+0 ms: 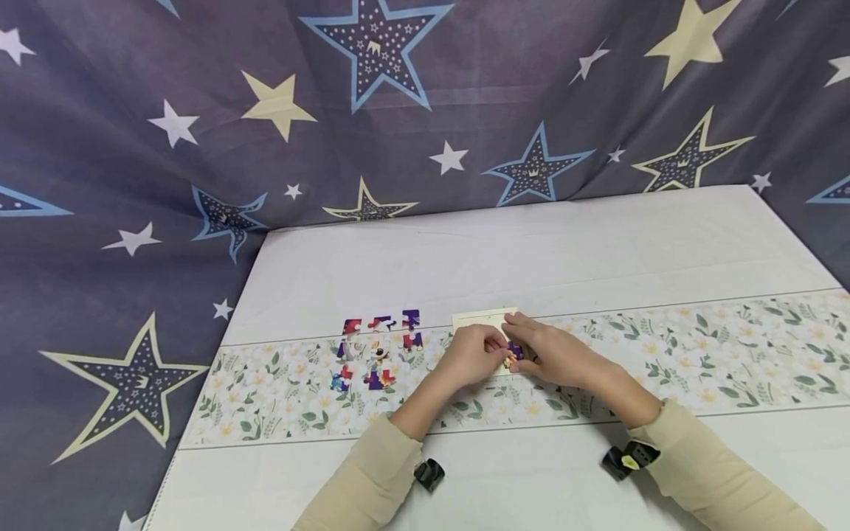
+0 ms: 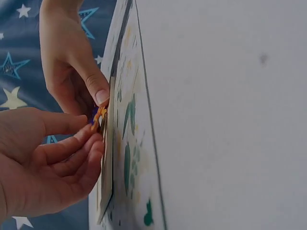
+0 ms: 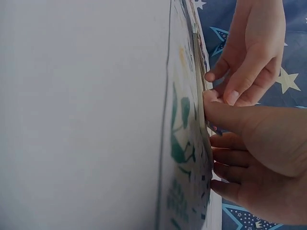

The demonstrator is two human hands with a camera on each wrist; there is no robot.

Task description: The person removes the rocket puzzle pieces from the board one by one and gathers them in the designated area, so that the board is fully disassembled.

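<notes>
A cream puzzle board (image 1: 479, 318) lies on the table under both hands. At its right side is a purple and orange puzzle piece (image 1: 512, 360), partly hidden by fingers. My left hand (image 1: 473, 355) pinches at this piece (image 2: 98, 117) with thumb and fingertips, seen close up in the left wrist view. From the other side, my right hand (image 1: 558, 352) spreads over the board's right edge. Its thumb touches the board near the piece, and its other fingers (image 3: 230, 158) reach out fairly straight along the board. Whether one piece or several lie under the fingertips is hidden.
Left of the board, several loose colourful puzzle pieces (image 1: 377, 354) lie spread on the floral strip (image 1: 285, 391) of the white table (image 1: 505, 251). A star-patterned curtain (image 1: 412, 140) hangs behind the table and along its sides.
</notes>
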